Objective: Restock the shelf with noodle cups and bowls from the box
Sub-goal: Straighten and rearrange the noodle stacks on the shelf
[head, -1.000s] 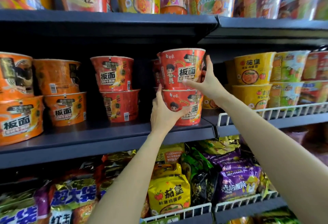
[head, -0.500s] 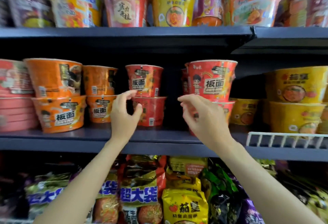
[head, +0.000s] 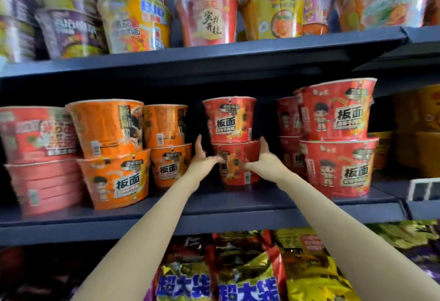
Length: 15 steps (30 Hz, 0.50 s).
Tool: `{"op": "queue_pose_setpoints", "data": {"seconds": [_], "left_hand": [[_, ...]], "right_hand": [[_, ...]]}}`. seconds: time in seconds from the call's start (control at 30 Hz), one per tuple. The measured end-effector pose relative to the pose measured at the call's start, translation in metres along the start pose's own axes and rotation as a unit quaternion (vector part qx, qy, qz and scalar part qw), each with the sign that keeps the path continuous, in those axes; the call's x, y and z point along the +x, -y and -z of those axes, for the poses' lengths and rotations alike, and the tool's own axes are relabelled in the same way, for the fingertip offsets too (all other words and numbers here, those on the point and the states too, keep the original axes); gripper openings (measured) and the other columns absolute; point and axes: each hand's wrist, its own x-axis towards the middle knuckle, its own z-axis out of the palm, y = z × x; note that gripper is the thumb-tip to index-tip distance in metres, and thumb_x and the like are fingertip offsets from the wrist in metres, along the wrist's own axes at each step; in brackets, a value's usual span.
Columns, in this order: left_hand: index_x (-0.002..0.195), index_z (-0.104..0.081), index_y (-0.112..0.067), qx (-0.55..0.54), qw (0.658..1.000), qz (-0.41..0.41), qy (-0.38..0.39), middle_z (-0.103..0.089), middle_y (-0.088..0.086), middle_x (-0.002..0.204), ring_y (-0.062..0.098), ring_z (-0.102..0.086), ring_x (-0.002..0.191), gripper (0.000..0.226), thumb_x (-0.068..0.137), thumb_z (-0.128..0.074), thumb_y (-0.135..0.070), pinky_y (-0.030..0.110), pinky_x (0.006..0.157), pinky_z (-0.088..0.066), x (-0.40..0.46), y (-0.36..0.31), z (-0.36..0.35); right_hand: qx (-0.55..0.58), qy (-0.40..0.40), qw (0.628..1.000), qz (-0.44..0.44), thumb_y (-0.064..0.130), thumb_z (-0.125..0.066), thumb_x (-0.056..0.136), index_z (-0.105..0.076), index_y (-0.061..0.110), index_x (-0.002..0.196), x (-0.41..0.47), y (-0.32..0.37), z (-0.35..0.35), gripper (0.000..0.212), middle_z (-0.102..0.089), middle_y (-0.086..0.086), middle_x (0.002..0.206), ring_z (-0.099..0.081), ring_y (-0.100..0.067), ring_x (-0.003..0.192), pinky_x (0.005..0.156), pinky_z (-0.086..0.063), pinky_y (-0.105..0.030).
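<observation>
Two red noodle bowls are stacked in the middle of the dark shelf (head: 238,207), the upper red bowl (head: 229,120) on the lower red bowl (head: 237,174). My left hand (head: 202,159) lies against the lower bowl's left side, fingers straight and pointing up, thumb across its front. On the bowl's right side my right hand (head: 265,160) mirrors it. A taller stack of two red bowls (head: 338,138) stands further forward to the right. The box is out of view.
Orange bowls (head: 112,153) stand stacked in twos left of the hands, and pink bowls (head: 40,157) at the far left. Yellow bowls (head: 416,129) sit at the right. The shelf above (head: 214,60) carries tall cups; noodle packets (head: 238,272) fill the shelf below.
Both hands let go of the right-hand red stack, drew back, then moved left and forward onto the sides of the lower middle red bowl. The view shifted left and upward.
</observation>
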Motion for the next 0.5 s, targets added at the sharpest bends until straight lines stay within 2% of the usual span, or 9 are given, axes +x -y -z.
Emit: {"op": "queue_pose_setpoints", "data": {"seconds": [0.1, 0.17, 0.3, 0.4, 0.5], "left_hand": [[0.148, 0.005, -0.038, 0.011, 0.999, -0.019, 0.045, -0.034, 0.006, 0.15, 0.023, -0.035, 0.134, 0.102, 0.081, -0.067, -0.01, 0.046, 0.112, -0.03, 0.006, 0.006, -0.004], [0.148, -0.001, -0.037, 0.02, 0.997, -0.05, 0.051, -0.04, 0.003, 0.145, 0.018, -0.039, 0.129, 0.098, 0.08, -0.062, -0.002, 0.035, 0.107, -0.032, 0.0, 0.007, -0.001], [0.147, -0.014, -0.038, 0.01, 0.992, -0.107, 0.064, -0.052, 0.003, 0.131, 0.014, -0.053, 0.113, 0.09, 0.08, -0.059, 0.003, 0.031, 0.096, -0.04, -0.032, 0.001, 0.009], [0.144, -0.02, -0.039, 0.004, 0.985, -0.149, 0.084, -0.056, -0.003, 0.118, 0.01, -0.061, 0.103, 0.081, 0.085, -0.064, -0.008, 0.029, 0.091, -0.045, -0.056, -0.007, 0.011], [0.145, -0.021, -0.036, -0.002, 0.984, -0.161, 0.075, -0.055, -0.004, 0.118, 0.006, -0.059, 0.101, 0.077, 0.085, -0.067, -0.022, 0.031, 0.092, -0.046, -0.066, -0.011, 0.004]], "right_hand": [[0.015, -0.019, 1.0, -0.008, 0.023, -0.072, 0.082, 0.017, 0.015, 0.149, 0.008, 0.003, -0.009, 0.112, -0.051, -0.009, 0.135, -0.053, -0.015, 0.103, 0.084, -0.042, -0.024], [-0.006, -0.036, 0.999, -0.004, 0.026, -0.075, 0.078, 0.015, 0.012, 0.149, 0.003, 0.005, -0.008, 0.115, -0.053, -0.009, 0.134, -0.055, -0.02, 0.114, 0.092, -0.044, -0.027], [-0.032, -0.071, 0.997, 0.003, 0.033, -0.072, 0.081, 0.006, 0.014, 0.151, -0.034, 0.008, 0.013, 0.107, -0.055, -0.007, 0.132, -0.057, -0.02, 0.109, 0.086, -0.042, -0.025], [-0.023, -0.085, 0.996, 0.014, 0.035, -0.069, 0.084, 0.005, 0.017, 0.152, -0.063, 0.006, 0.03, 0.102, -0.052, -0.006, 0.135, -0.054, -0.015, 0.104, 0.085, -0.039, -0.025], [-0.001, -0.116, 0.993, 0.031, 0.038, -0.068, 0.084, 0.003, 0.02, 0.152, -0.081, -0.002, 0.035, 0.101, -0.033, -0.003, 0.151, -0.04, -0.017, 0.131, 0.099, -0.032, -0.026]]}}
